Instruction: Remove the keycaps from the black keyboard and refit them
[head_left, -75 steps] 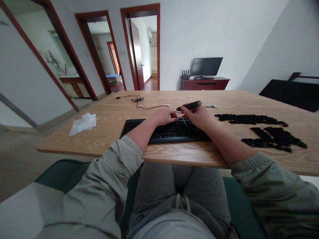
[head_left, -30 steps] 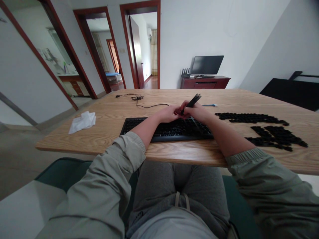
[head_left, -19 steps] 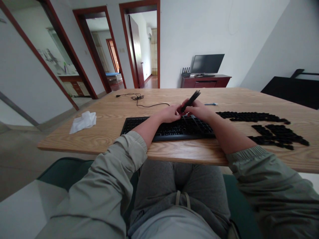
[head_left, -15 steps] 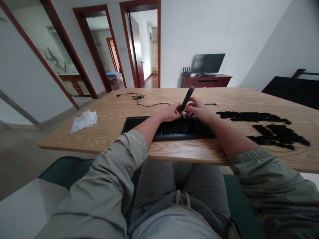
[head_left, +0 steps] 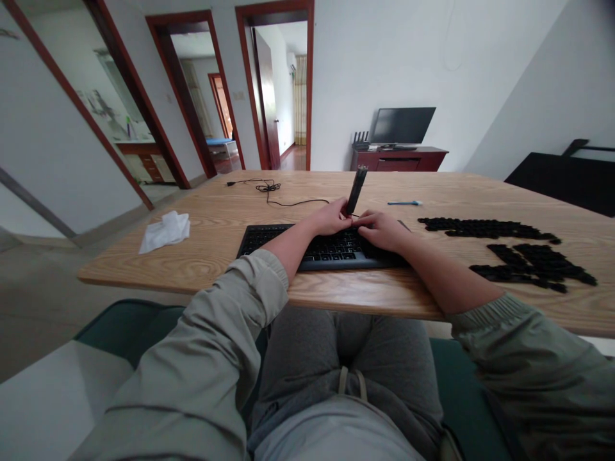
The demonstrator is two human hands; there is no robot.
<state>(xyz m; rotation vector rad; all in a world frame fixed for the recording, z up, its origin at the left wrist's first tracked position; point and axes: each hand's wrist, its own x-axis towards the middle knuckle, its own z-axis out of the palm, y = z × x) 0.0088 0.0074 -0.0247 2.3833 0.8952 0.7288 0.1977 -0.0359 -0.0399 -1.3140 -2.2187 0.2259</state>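
A black keyboard (head_left: 331, 254) lies in front of me near the table edge. Its left part carries keycaps, while the part by my right hand looks bare and dark. My left hand (head_left: 331, 219) is closed over the keyboard's far edge, its fingers around the lower end of a black stick-like tool (head_left: 356, 190) that stands nearly upright. Its exact kind I cannot make out. Bent and close together, the fingers of my right hand (head_left: 384, 230) are low over the keyboard, close by my left fingertips. Anything small between them is hidden.
Rows of loose black keycaps (head_left: 485, 228) lie to the right, with another group (head_left: 552, 261) nearer me. A blue thin brush-like stick (head_left: 404, 203) is behind my right hand. A coiled cable (head_left: 268, 186) and white tissue (head_left: 166, 232) lie left on the wooden table (head_left: 211, 218).
The black tool has tipped from a rightward lean to nearly upright. My right hand has come away from it and down onto the keyboard. My left hand has barely moved.
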